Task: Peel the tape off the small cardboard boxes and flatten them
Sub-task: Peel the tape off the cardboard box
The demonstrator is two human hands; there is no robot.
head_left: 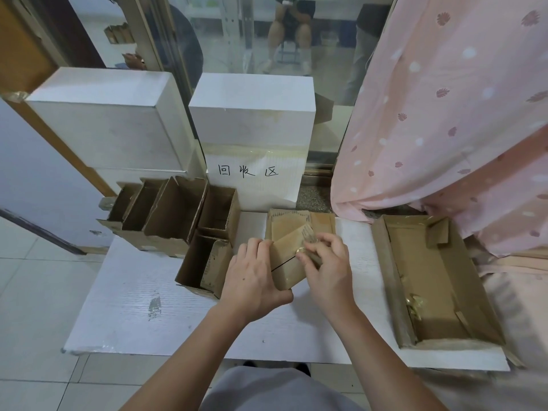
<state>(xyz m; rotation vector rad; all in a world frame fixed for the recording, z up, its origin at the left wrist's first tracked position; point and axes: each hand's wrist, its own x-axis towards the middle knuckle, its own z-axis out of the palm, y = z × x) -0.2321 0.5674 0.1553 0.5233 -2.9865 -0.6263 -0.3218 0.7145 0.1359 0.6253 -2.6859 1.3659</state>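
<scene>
A small cardboard box (289, 266) sits closed in the middle of the white board (133, 307), held between both hands. My left hand (253, 280) grips its left side, fingers curled over the top edge. My right hand (327, 268) pinches a strip of clear tape (310, 240) that lifts off the box's top right. Behind the box lies a flattened cardboard piece (296, 222). Several open small boxes (175, 215) stand in a cluster at the left.
A shallow cardboard tray (382, 262) at the right holds balled-up tape scraps (415, 302). Two white blocks (252, 111) stand behind, one with a handwritten paper label. A pink patterned cloth (444, 129) hangs at the right. People sit behind the glass.
</scene>
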